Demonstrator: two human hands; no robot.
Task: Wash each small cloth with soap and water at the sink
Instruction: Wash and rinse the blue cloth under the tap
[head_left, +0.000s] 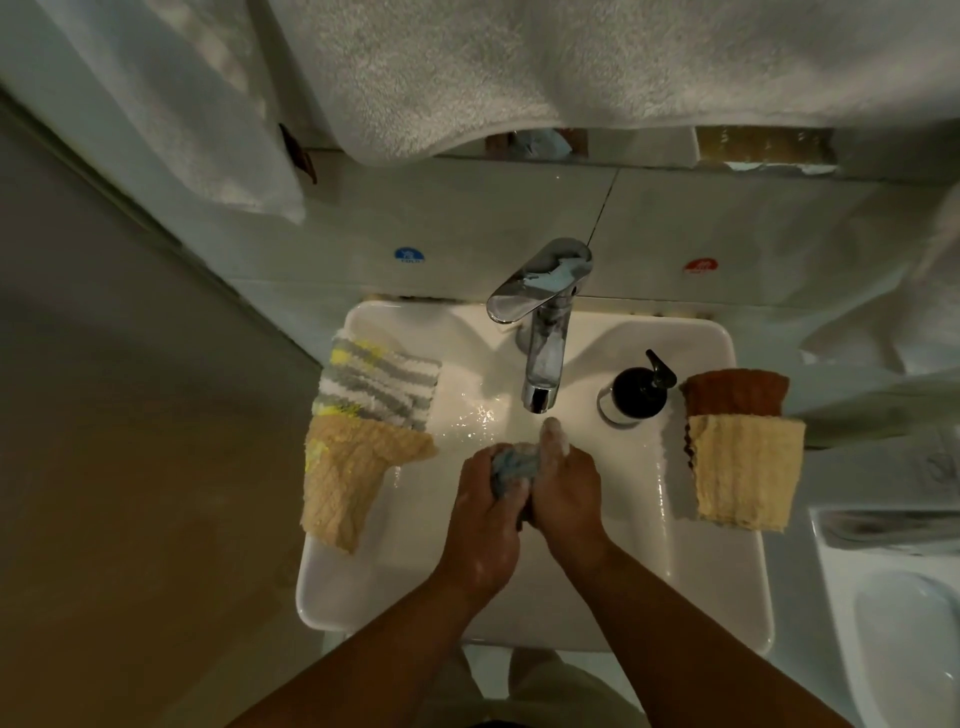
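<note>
Head camera looks straight down on a white sink (363, 597) set against a tiled wall, with the person's two bare forearms reaching in from the near edge.

On the sink's left rim, toward the back corner, lies a grey, white and yellow striped cloth (379, 382). A tan cloth (353, 483) lies just in front of it, overlapping its near edge and hanging partly into the basin.

Over the middle of the basin, the left hand (485, 512) has its fingers curled round a bunched blue cloth (511, 467). The cloth sits squeezed between both hands, just in front of the spout. The right hand (566, 493) grips the same cloth from the other side, its knuckles pressed close to the left hand. One sudsy finger (553, 431) sticks up toward the spout.

A chrome tap (543, 332) stands at the middle of the back edge, its spout reaching out over the hands. The basin wall to the left of the spout glints wet.

To the right of the tap, a soap dispenser (636, 392) with a black pump top stands on the back right of the rim. Just beside it lies a brown cloth (735, 392), and a pale yellow cloth (745, 470) lies in front, overlapping the brown one and running along the right edge.

A white towel (519, 67) hangs on the wall above the sink.
</note>
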